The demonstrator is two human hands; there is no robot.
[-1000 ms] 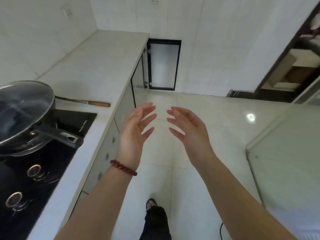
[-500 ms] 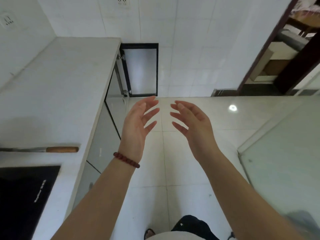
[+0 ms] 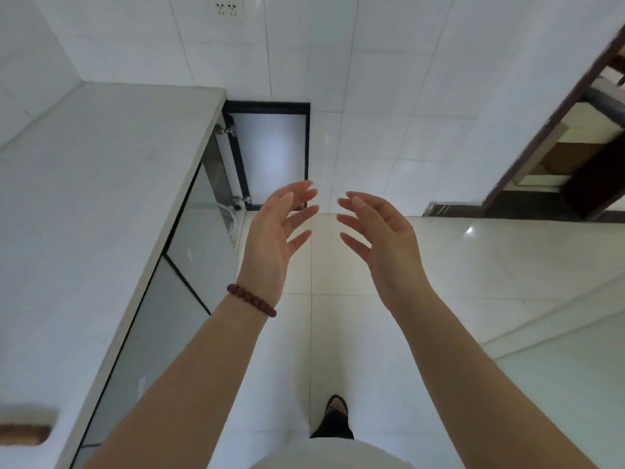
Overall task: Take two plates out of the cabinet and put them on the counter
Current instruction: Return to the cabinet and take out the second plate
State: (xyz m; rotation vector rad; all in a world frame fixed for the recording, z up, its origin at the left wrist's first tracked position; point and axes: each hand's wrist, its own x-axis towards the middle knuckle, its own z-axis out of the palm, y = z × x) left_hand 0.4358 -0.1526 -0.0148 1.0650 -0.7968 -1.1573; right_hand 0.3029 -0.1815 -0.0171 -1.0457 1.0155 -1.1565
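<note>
My left hand (image 3: 274, 238), with a red bead bracelet at the wrist, and my right hand (image 3: 385, 242) are raised side by side over the floor, palms facing each other, fingers spread and empty. The white counter (image 3: 94, 204) runs along the left. Below it is the cabinet (image 3: 203, 225) with frosted glass fronts. Its far door (image 3: 270, 154), black-framed, stands swung open against the tiled back wall. No plates are visible; the cabinet's inside is hidden from here.
A wooden handle (image 3: 23, 434) lies on the counter at the lower left edge. A wall socket (image 3: 230, 10) sits above the counter's far end. A dark doorway (image 3: 575, 143) opens at the right. My foot (image 3: 336, 418) is on the glossy tiled floor.
The view has travelled forward along the counter: the pan and black cooktop have dropped out of sight and the open cabinet door is closer. Both hands stay raised, open and empty.
</note>
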